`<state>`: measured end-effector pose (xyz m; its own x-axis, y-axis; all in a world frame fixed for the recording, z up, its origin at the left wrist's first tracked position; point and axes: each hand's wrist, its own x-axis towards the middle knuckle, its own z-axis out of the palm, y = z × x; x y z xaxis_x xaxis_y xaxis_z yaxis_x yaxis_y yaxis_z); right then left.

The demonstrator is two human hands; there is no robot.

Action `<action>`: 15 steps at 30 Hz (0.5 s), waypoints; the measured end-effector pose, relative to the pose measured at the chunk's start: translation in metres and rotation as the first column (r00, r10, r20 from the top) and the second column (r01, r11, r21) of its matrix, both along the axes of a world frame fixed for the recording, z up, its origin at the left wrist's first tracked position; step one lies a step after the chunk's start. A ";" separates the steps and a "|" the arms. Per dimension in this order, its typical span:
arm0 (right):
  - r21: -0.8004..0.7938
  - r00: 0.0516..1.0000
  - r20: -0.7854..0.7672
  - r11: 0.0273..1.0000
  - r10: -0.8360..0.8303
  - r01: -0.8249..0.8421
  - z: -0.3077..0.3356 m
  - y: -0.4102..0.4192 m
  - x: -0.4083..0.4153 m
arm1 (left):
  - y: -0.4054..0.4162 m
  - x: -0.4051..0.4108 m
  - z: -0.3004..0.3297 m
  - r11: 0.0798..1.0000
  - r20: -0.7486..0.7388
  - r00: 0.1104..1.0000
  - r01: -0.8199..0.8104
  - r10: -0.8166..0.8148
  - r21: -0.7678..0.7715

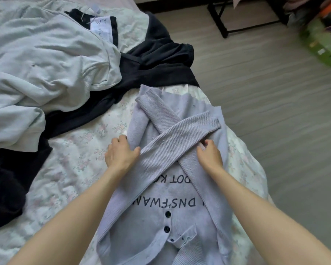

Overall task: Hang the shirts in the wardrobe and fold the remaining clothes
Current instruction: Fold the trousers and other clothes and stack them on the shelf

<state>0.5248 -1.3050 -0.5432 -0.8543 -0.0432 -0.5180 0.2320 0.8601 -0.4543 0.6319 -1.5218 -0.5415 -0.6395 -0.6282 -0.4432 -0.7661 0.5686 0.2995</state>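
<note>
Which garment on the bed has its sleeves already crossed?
The lilac cardigan under both hands; the pale green top and black garment lie crumpled.

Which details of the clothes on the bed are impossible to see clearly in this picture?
- Head view: black printed words on the lilac knitted cardigan, partly covered by its crossed sleeves.
- Head view: writing on the white label of the black garment, too small to read.
- Head view: fingertips of the left hand, tucked under the cardigan's edge.
- Head view: pale mint sweatshirt, cut off by the left edge.
</note>
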 end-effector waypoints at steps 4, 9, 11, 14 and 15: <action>0.068 0.998 -0.048 0.997 -0.041 0.044 -0.005 0.008 -0.001 | -0.019 -0.012 -0.008 0.979 -0.171 0.966 -0.181 0.195 0.096; 0.111 0.990 -0.138 0.993 -0.024 0.040 -0.008 0.005 0.000 | -0.042 -0.015 -0.010 0.890 -0.139 0.890 -0.401 0.435 0.217; 0.106 0.960 -0.281 0.994 -0.001 0.032 -0.005 0.000 -0.001 | -0.047 -0.025 -0.006 0.894 -0.106 0.913 -0.355 0.395 0.272; 0.114 0.891 -0.427 0.987 0.153 -0.115 -0.003 -0.010 -0.013 | -0.050 -0.052 -0.001 0.828 -0.079 0.920 -0.306 0.385 0.470; 0.143 0.875 -0.406 0.964 0.262 -0.222 -0.002 -0.015 -0.016 | -0.051 -0.058 -0.002 0.811 -0.063 0.923 -0.299 0.379 0.503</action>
